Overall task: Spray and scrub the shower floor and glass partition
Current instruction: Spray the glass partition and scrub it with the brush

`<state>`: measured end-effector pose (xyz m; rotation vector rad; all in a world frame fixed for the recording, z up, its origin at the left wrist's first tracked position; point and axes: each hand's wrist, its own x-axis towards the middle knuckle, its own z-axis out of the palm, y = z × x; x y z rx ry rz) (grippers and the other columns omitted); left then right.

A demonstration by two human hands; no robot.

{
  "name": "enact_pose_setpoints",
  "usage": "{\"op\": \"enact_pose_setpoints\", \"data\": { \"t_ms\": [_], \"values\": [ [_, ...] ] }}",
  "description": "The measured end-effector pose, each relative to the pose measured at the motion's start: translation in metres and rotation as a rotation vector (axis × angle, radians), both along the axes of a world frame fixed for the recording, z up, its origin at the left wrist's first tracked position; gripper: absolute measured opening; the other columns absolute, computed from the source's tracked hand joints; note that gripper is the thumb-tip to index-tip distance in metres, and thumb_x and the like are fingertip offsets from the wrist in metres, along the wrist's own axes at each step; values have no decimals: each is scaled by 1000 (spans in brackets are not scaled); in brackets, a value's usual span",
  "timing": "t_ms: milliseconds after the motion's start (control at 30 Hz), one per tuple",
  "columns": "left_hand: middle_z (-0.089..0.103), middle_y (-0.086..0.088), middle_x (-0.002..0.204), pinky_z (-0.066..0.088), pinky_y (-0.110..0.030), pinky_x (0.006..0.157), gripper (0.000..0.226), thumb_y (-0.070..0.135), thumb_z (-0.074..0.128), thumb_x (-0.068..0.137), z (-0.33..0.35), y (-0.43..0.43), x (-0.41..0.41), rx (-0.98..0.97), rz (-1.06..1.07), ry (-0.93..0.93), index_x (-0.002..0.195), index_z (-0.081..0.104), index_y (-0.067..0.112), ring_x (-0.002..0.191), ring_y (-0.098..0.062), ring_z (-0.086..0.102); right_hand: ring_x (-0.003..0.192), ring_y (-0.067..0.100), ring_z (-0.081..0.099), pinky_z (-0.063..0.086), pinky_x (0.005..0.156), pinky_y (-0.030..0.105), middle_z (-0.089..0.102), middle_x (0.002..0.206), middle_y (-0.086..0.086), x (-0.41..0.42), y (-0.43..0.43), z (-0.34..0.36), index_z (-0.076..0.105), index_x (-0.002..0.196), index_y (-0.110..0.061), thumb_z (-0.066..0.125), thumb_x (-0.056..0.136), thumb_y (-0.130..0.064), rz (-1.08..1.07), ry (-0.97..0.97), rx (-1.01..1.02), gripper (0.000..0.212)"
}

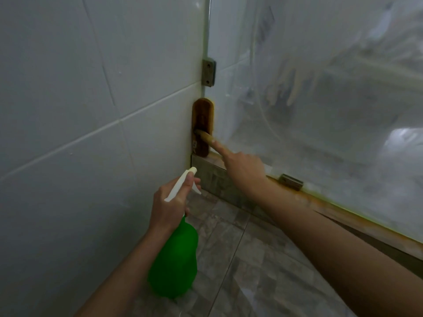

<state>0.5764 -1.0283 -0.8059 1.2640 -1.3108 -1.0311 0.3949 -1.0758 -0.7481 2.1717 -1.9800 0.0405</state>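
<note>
Green bottle, left hand — gripping neck

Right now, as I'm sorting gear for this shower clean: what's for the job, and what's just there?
Job: spray bottle in left hand; glass; floor; right hand touching brown corner piece.
Just there: wall tiles; wall bracket; sill bracket.

Tiled wall frame left, glass partition frame right atop curb. Corner plate between them, centre; our right hand touches it. Our left hand holds spray bottle below.
</note>
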Motion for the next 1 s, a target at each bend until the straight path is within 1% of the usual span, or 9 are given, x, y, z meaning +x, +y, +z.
{"op": "enact_pose_setpoints", "data": {
  "t_ms": [167,233,333,500,600,700,800,900,1000],
  "values": [
    [79,7,91,48,-30,49,31,52,52,96,3,4,-7,15,-12,70,88,76,34,43,-9,55,47,12,48,45,42,24,46,65,-2,-82,81,4,-19,143,-51,32,105,-29,-142,46,50,68],
    [79,7,91,47,-31,50,32,55,49,91,9,7,-13,15,-22,95,86,76,37,48,-18,59,46,10,47,37,38,20,47,69,-2,-97,118,12,-30,136,-53,33,105,-28,-221,120,61,74],
    [79,2,88,47,-31,50,33,58,50,89,19,12,-23,10,-33,88,84,77,38,55,-32,63,46,13,47,40,41,26,47,65,-2,-76,91,15,-21,137,-57,34,105,-23,-185,59,44,72],
    [79,6,90,48,-30,48,32,51,51,98,28,16,-40,-38,-42,77,87,76,34,45,-18,60,48,15,50,43,43,29,48,63,0,-50,30,18,-1,144,-55,37,104,-24,-22,21,38,63],
    [79,7,90,47,-26,45,37,51,50,98,36,16,-50,-49,-60,80,86,77,29,42,-13,57,51,10,51,50,47,25,48,68,-4,-129,101,37,-14,138,-60,31,104,-35,-49,99,75,60],
    [76,6,76,45,-23,44,38,51,51,98,49,16,-65,-65,-67,55,80,76,29,38,-11,54,51,4,46,47,49,15,46,73,-7,-186,171,59,-17,145,-49,24,103,-42,-189,322,154,58],
    [72,5,65,47,-25,47,37,44,53,102,69,10,-83,-98,-72,48,77,75,27,40,-13,55,47,5,41,44,46,17,42,70,-7,-168,153,63,-11,147,-46,24,104,-40,-135,194,105,57],
    [75,-8,78,50,-29,51,45,41,48,105,83,4,-95,-156,-66,60,85,75,12,49,-19,59,43,10,41,37,39,23,42,62,-3,-126,89,70,-11,147,-45,27,104,-36,-18,23,-67,58],
    [77,-7,86,49,-25,48,46,46,47,103,87,1,-94,-189,-49,93,87,75,13,44,-13,56,43,10,44,39,39,24,42,60,-3,-143,99,81,-7,149,-44,25,103,-39,-43,-24,-130,56]
  ]
}}
